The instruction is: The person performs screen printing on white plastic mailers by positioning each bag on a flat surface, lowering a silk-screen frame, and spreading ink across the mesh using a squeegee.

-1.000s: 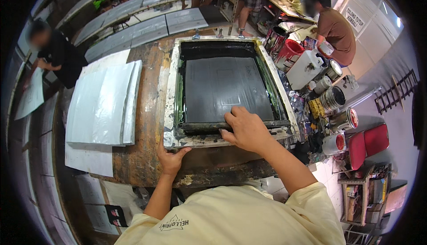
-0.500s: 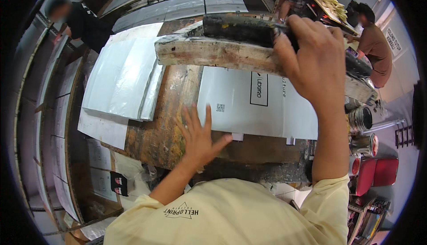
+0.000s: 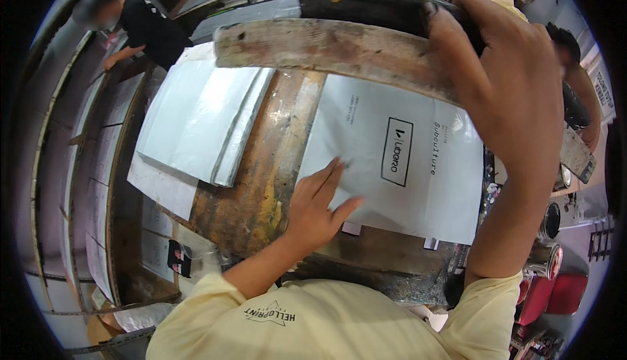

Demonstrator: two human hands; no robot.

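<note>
A white plastic bag point(image 3: 418, 164) with black print lies flat on the stained wooden board point(image 3: 261, 177). My left hand point(image 3: 317, 206) reaches over its left part, fingers stretched out and thumb apart, the fingertips at the bag's surface where it creases slightly. My right hand point(image 3: 513, 82) grips the wooden screen-printing frame point(image 3: 326, 46) at its near edge, holding it raised and tilted above the bag. A long black bar point(image 3: 366, 7), like a squeegee handle, rests along the frame under my right fingers. The frame hides the board's far side.
Left of the bag, a stack of white bags point(image 3: 196, 118) sits on a white sheet point(image 3: 160, 183). Racks point(image 3: 98, 125) run along the left, beside a person in black point(image 3: 153, 30). Cans point(image 3: 550, 219) and a red chair point(image 3: 567, 293) stand at the right, near another person point(image 3: 584, 95).
The raised frame has come higher and nearer in view, uncovering more of the printed bag. My left hand has moved from the bag's left edge onto it.
</note>
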